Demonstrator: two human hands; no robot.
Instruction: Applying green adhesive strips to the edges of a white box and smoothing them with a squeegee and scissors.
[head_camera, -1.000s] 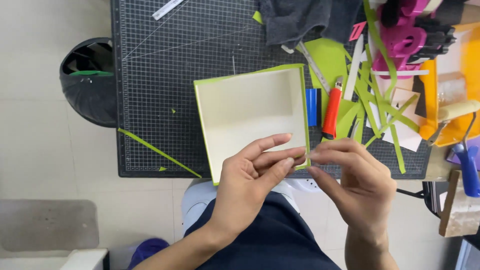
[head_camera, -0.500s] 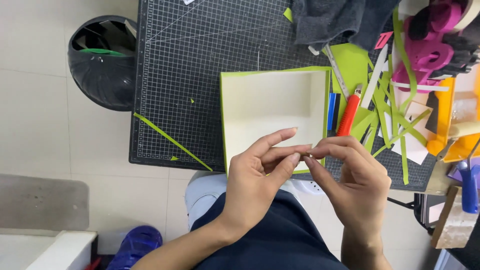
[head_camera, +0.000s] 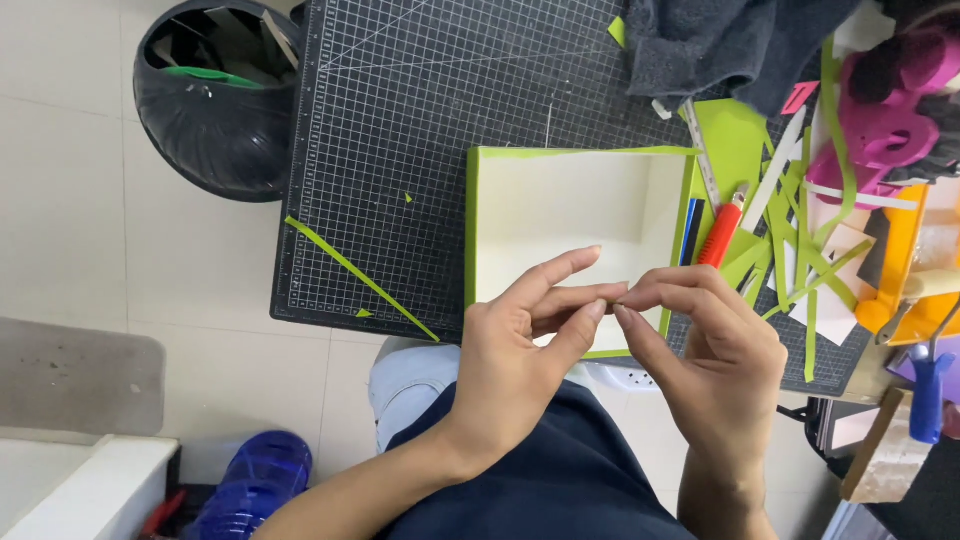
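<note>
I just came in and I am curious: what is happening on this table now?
A person works with both bare hands at the near edge of a shallow green-edged box on a black cutting mat. The left hand and right hand meet fingertip to fingertip, seemingly pinching something too small to identify. An orange cutter and green paper strips lie to the right.

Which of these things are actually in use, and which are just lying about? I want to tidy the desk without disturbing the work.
In use:
left hand and right hand, fingertips meeting at the near wall of the green-edged box
cutting mat under it

Lying about:
orange knife
green paper strips
long green strip
dark cloth
black bin
</note>
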